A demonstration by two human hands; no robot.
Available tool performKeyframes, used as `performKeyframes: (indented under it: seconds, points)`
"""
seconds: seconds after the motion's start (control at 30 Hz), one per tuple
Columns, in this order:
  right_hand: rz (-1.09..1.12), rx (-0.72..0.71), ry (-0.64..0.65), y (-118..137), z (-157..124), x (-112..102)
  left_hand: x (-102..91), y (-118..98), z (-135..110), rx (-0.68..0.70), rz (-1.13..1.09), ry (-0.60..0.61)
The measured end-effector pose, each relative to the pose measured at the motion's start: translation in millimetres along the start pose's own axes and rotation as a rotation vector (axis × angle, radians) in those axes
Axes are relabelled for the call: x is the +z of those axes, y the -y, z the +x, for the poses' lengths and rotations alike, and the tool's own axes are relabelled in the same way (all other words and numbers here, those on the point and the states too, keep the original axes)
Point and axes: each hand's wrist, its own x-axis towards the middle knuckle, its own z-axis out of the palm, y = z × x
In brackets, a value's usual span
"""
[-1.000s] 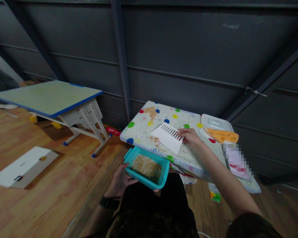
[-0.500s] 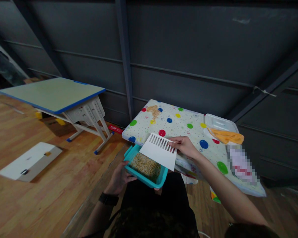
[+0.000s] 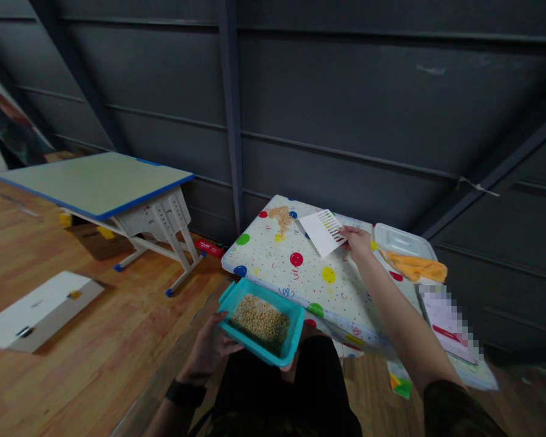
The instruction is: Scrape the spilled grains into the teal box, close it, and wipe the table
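Head view: one bench (image 3: 273,261) is shown.
Left hand (image 3: 212,340): half-curled; one teal tub (image 3: 295,331) is held just off the near edge.
Right hand (image 3: 358,243): pinched; one slotted card (image 3: 316,233) is held toward the far edge.
Grain pile (image 3: 281,215): one, spread near the far left corner.
Orange cloth (image 3: 416,266): one, laid near the far right corner.

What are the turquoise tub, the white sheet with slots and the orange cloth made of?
The turquoise tub looks like smooth plastic, from its even colour and moulded rim. The white sheet seems thin, matte plastic, or maybe card: it's flat with neat slots. The orange cloth is rumpled, so probably soft, dull fabric.
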Motion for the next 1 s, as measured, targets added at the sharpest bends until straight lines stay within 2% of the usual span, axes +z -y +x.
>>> performKeyframes:
  seconds: [0.07,0.13,0.37,0.67,0.77,1.0]
  points:
    - [-0.041,0.018,-0.022,-7.0,10.7,6.9,-2.5,-2.6,2.4,-0.011,-0.002,-0.007]
    - [-0.075,0.042,0.01,-14.6,13.6,13.1,-6.7,-4.3,5.6,-0.016,-0.032,-0.02]
    - [-0.134,0.085,0.261,-28.0,-8.4,20.7,-20.6,-5.4,15.1,-0.048,-0.046,-0.009]
    - [-0.211,0.116,0.472,-18.3,-39.5,18.8,3.3,-14.3,2.3,0.013,-0.01,-0.047]
    - [-0.204,0.115,0.571,-16.9,-52.8,16.6,4.1,-14.2,1.3,0.047,0.021,-0.014]
    - [-0.245,0.121,0.8,-12.3,-95.1,12.2,5.7,-14.2,0.3,0.049,0.019,-0.046]
